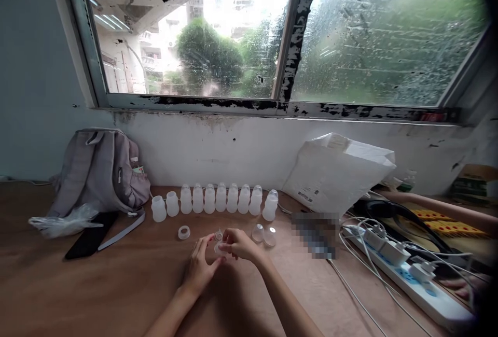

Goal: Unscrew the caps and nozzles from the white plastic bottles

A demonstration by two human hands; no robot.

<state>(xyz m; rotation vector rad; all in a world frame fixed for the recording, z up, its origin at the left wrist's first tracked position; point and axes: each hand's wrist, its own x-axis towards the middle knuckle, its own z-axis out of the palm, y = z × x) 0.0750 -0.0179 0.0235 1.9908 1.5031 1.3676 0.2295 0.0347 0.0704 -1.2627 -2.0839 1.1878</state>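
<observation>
My left hand (200,264) curls around a small translucent baby bottle nipple and ring (218,248), with thumb and forefinger on either side of it. From the right, my right hand (238,244) pinches the same piece; its fingertips partly hide it. The nipple tip (218,235) points up between my hands. To the left lies a loose white bottle ring (184,232). Two clear domed caps (263,235) rest just right of my right hand. Behind, a row of frosted baby bottles (221,198) stands upright; the two leftmost bottles (165,207) have no tops.
A grey backpack (97,171), plastic bag (68,221) and black flat item (91,236) occupy the left. At right are a white bag (338,173), a blurred-out object (316,234), cables and a power strip (412,275). Another person's arm (439,207) reaches in there.
</observation>
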